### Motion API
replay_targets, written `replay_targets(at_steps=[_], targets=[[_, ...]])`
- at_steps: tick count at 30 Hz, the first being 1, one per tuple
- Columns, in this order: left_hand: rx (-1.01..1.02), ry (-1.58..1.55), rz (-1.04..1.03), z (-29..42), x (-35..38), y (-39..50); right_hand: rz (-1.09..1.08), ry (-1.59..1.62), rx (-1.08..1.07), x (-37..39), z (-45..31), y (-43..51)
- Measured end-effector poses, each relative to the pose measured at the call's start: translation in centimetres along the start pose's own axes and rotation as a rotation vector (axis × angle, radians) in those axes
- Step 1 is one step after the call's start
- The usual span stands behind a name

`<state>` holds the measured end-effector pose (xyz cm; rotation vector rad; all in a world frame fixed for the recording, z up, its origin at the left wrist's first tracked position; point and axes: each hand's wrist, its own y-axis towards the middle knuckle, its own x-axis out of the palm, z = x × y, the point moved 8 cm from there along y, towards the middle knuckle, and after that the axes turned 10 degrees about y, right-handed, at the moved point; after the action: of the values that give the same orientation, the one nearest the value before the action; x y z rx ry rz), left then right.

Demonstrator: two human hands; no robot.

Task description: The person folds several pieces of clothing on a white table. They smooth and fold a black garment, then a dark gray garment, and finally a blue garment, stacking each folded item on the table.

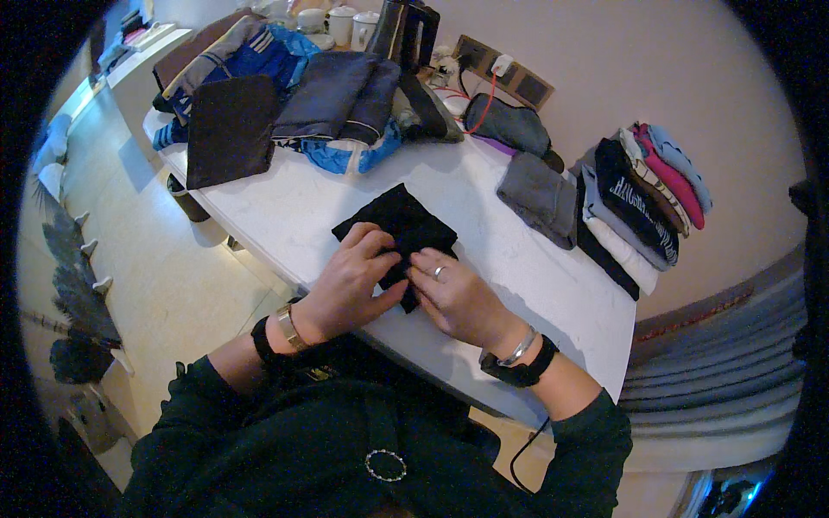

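Note:
A piece of black cloth, partly folded, lies on the white table in front of me. My left hand is at its near left side, fingers curled over the fabric and thumb below. At the near right edge, my right hand pinches the cloth with bunched fingertips; a ring is on one finger. A narrow end of the fabric hangs down between both hands towards the table's near edge. The fingertips partly hide the folds there.
Stacked folded clothes stand at the right by the wall, beside a folded grey cloth. Further back are a dark folded garment, a brown cloth over the table edge, a kettle, white lidded mugs and a red cable.

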<state>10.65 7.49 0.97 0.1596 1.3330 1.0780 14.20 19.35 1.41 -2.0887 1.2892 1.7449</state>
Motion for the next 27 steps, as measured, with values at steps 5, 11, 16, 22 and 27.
replay_targets(at_steps=[5,11,16,22,27], targets=[[-0.049,0.180,0.047,-0.3,-0.1,0.0,-0.090,-0.020,-0.014,1.0,0.1,0.1],[-0.021,0.067,0.204,0.2,-1.2,0.8,-0.490,-0.198,0.132,4.4,3.6,1.6],[0.000,0.060,0.193,0.8,-1.6,1.2,-0.302,-0.060,0.215,5.7,5.3,4.4],[-0.093,-0.029,0.098,-0.9,-1.0,0.5,-0.140,-0.025,0.157,3.9,4.8,3.7],[-0.109,-0.074,-0.090,-1.7,1.5,-0.4,-0.425,-0.155,0.440,4.3,6.4,1.8]])
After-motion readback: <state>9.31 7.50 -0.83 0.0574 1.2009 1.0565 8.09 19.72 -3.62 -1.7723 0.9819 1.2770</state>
